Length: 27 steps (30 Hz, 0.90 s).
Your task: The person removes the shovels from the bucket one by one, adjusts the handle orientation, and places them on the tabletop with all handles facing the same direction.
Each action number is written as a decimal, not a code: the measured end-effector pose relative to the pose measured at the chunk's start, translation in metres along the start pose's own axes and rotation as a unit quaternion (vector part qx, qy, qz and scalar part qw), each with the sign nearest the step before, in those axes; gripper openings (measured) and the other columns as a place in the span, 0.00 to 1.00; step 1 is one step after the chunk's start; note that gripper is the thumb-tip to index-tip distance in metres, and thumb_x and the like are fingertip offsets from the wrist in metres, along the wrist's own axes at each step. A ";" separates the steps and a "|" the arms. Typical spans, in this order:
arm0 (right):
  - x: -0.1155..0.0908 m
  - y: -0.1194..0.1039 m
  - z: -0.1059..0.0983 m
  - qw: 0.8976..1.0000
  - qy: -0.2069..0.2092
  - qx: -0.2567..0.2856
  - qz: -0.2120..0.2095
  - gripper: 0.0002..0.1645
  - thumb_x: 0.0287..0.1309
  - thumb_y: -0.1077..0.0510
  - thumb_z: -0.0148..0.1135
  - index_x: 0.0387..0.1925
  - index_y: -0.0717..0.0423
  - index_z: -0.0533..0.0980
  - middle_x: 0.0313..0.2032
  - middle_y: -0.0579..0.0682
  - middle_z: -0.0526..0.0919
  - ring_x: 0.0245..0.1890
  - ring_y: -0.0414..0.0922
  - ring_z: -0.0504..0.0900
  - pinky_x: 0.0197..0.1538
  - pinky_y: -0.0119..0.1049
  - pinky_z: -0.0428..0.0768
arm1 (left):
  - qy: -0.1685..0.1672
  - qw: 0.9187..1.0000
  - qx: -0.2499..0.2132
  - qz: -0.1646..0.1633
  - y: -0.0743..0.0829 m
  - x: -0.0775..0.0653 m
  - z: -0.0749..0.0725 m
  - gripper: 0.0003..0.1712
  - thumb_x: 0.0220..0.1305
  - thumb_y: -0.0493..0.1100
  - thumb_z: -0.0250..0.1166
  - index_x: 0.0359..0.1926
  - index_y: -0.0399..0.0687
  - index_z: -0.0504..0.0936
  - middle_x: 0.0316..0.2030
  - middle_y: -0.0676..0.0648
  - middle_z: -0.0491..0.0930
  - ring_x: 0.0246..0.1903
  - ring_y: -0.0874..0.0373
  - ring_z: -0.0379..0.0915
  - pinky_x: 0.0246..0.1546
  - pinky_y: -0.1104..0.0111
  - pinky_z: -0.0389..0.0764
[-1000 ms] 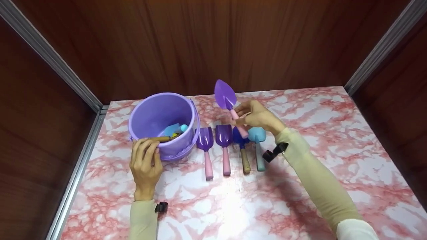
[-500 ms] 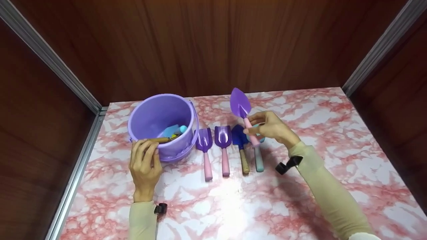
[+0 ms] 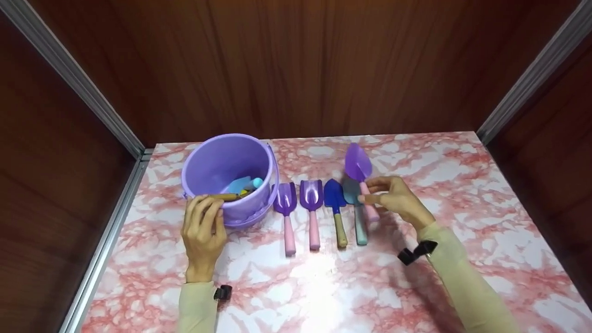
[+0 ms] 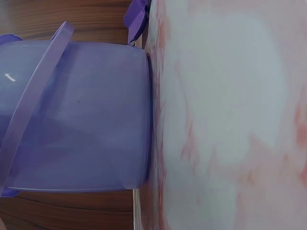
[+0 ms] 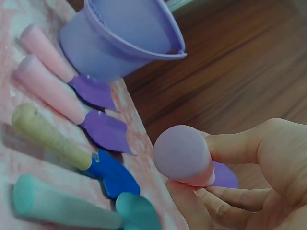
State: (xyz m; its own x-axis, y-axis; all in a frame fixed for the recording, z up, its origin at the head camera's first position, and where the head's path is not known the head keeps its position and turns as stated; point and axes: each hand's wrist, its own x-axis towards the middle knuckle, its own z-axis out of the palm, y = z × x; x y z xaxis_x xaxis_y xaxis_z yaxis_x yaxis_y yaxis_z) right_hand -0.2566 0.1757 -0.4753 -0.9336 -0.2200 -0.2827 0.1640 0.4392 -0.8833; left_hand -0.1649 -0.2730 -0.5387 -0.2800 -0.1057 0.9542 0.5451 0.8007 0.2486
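My right hand point(image 3: 400, 201) pinches the pink handle of a purple pointed trowel point(image 3: 358, 162), thumb on one side and fingers on the other. The trowel hovers over the right end of a row of tools, blade pointing away from me. Over the near rim of a purple bucket point(image 3: 245, 213) my left hand point(image 3: 203, 236) curls its fingers. In the row lie two purple scoops with pink handles, the left scoop point(image 3: 285, 199) and the right scoop point(image 3: 311, 194). Beside them are a blue trowel point(image 3: 334, 194) with a wooden handle and a teal shovel point(image 3: 360, 226), partly covered.
Inside the bucket are a light blue tool point(image 3: 239, 185) and a yellow-brown handle point(image 3: 224, 197) leaning on the near rim. The marbled pink and white tabletop point(image 3: 286, 296) ends at a dark wood back wall point(image 3: 296, 69), with wood panels at both sides.
The right hand has moved right and lower toward me with the pointed trowel, from above the blue trowel to beside the teal shovel. The left hand has stayed on the bucket rim.
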 end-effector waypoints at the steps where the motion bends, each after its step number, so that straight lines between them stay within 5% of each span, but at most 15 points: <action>1: -0.002 0.004 -0.002 1.000 0.002 -0.002 0.002 0.39 0.58 0.53 0.80 0.67 0.64 0.75 0.63 0.64 0.80 0.52 0.49 0.83 0.50 0.38 0.89 | -0.001 1.000 -0.001 0.001 0.000 0.000 0.001 0.16 0.79 0.46 0.63 0.45 0.38 0.90 0.45 0.37 0.89 0.53 0.36 0.82 0.74 0.41 0.73; 20: -0.014 0.042 -0.011 0.999 0.009 0.025 0.032 0.36 0.62 0.56 0.78 0.65 0.69 0.74 0.61 0.65 0.80 0.40 0.41 0.86 0.41 0.34 0.90 | 0.006 1.000 -0.006 -0.007 0.001 -0.001 0.001 0.16 0.79 0.46 0.63 0.45 0.37 0.90 0.44 0.37 0.88 0.53 0.36 0.82 0.75 0.40 0.72; 27: -0.017 0.054 -0.016 0.998 0.006 0.020 0.053 0.41 0.62 0.54 0.78 0.69 0.70 0.71 0.63 0.65 0.78 0.44 0.43 0.86 0.44 0.34 0.90 | 0.009 1.000 -0.009 -0.009 0.001 0.000 0.003 0.16 0.79 0.46 0.63 0.44 0.37 0.90 0.43 0.37 0.88 0.53 0.36 0.82 0.75 0.40 0.72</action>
State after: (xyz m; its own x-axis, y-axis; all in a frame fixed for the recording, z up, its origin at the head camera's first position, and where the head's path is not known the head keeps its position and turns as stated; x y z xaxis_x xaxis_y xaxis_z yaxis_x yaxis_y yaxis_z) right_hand -0.2372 0.2167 -0.5123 -0.9142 -0.1631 -0.3710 0.2748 0.4234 -0.8632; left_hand -0.1664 -0.2705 -0.5394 -0.2750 -0.1306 0.9525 0.5545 0.7878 0.2681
